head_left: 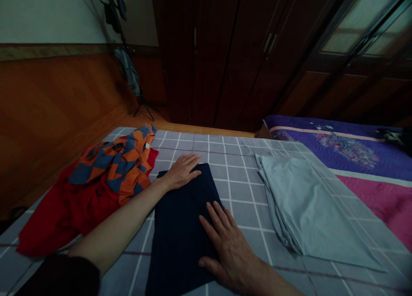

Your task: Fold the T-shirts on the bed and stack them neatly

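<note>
The fingers of the left hand (182,172) lie flat and close together, thumb apart, on the far end of the dark blue cloth (183,227); the fingers of the right hand (227,246) are slightly spread and rest along its right edge, nearer. Neither hand pinches anything. The dark blue cloth lies between them, in the near middle of the grey checked sheet (238,180), in a long, narrow, largely flat shape; its folding is judged well advanced, smoothing apparently in hand. Its near end runs out of view, so completion cannot be confirmed. To the right, well apart, the pale blue-grey cloth (309,205) lies in layers, apparently already folded, with some creases. To the left, the orange-and-blue garment (122,169) lies crumpled on the red cloth (61,218); both appear not yet folded.
</note>
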A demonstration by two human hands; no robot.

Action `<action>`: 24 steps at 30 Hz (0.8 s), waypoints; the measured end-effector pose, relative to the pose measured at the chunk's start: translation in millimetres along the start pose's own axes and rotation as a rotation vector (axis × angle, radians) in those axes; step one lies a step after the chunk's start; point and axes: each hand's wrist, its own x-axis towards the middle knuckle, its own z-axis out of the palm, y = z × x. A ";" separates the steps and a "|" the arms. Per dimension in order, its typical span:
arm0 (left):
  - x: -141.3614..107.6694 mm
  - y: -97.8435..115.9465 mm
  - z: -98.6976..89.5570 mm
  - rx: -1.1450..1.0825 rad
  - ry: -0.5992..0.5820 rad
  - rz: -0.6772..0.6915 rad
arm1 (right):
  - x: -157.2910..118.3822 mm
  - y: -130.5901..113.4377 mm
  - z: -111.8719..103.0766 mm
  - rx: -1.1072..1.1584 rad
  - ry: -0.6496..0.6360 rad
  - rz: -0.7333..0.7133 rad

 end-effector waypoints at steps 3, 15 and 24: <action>-4.6 23.9 1.0 0.016 -0.037 0.159 | 1.0 0.8 -0.1 0.005 -0.007 -0.007; 2.6 3.3 6.1 -0.077 0.119 -0.053 | -5.0 17.5 18.9 -0.020 0.442 0.159; 0.9 9.2 -7.1 0.040 0.100 -0.250 | -1.6 23.0 19.9 0.032 0.507 0.214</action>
